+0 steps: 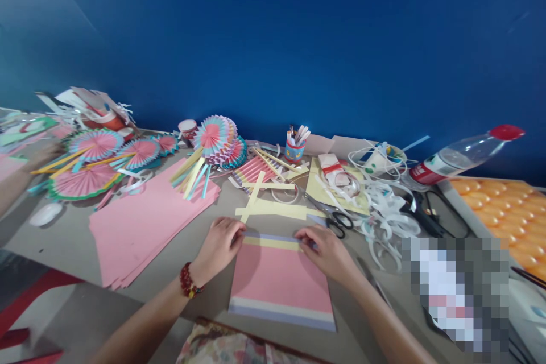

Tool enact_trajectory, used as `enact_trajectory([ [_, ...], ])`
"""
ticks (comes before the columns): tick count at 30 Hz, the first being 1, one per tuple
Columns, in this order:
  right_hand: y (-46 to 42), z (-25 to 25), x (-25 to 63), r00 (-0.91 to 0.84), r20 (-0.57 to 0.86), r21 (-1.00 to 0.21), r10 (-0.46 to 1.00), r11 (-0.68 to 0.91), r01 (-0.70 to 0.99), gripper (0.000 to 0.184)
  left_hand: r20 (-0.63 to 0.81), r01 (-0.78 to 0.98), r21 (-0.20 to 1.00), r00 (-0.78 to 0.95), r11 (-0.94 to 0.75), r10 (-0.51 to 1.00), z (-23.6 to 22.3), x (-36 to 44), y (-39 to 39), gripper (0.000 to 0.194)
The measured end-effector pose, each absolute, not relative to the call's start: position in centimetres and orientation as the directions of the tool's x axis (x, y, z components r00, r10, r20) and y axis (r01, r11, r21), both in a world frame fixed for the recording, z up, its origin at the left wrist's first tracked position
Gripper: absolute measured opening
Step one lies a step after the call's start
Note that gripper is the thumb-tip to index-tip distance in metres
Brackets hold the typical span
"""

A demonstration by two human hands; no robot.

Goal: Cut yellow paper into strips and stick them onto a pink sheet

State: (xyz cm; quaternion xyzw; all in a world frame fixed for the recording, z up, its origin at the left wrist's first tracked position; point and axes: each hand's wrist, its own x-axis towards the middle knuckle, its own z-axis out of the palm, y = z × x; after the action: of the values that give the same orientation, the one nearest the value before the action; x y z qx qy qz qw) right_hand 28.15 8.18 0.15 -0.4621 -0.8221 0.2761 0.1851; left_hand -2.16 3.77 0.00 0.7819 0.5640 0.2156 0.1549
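Observation:
A pink sheet of paper with yellow, white and lilac strips along its far and near edges lies flat before me. My left hand has its curled fingers at the sheet's far left corner, thumb and fingers pinched on the edge. At the far right corner, my right hand grips the same edge with bent fingers. Just beyond the sheet lie pale yellow paper strips. A pair of black-handled scissors rests close to my right hand.
Stacked pink paper lies to the left, with folded paper fans behind. A pen cup stands by the blue wall. White paper scraps and a plastic bottle are on the right. Another person's hand is at far left.

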Motion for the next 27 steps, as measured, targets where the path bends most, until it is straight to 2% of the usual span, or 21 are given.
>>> enact_trajectory([
  [12, 8.18, 0.0, 28.22, -0.513, 0.045, -0.619, 0.857, 0.427, 0.659, 0.017, 0.176, 0.806, 0.507, 0.249, -0.304, 0.952, -0.4, -2.5, 3.32, 0.034],
  [27, 8.2, 0.51, 28.06, -0.512, 0.051, -0.623, 0.858, 0.428, 0.655, 0.017, 0.141, 0.783, 0.538, 0.281, -0.312, 0.949, -0.45, -3.01, 3.22, 0.031],
])
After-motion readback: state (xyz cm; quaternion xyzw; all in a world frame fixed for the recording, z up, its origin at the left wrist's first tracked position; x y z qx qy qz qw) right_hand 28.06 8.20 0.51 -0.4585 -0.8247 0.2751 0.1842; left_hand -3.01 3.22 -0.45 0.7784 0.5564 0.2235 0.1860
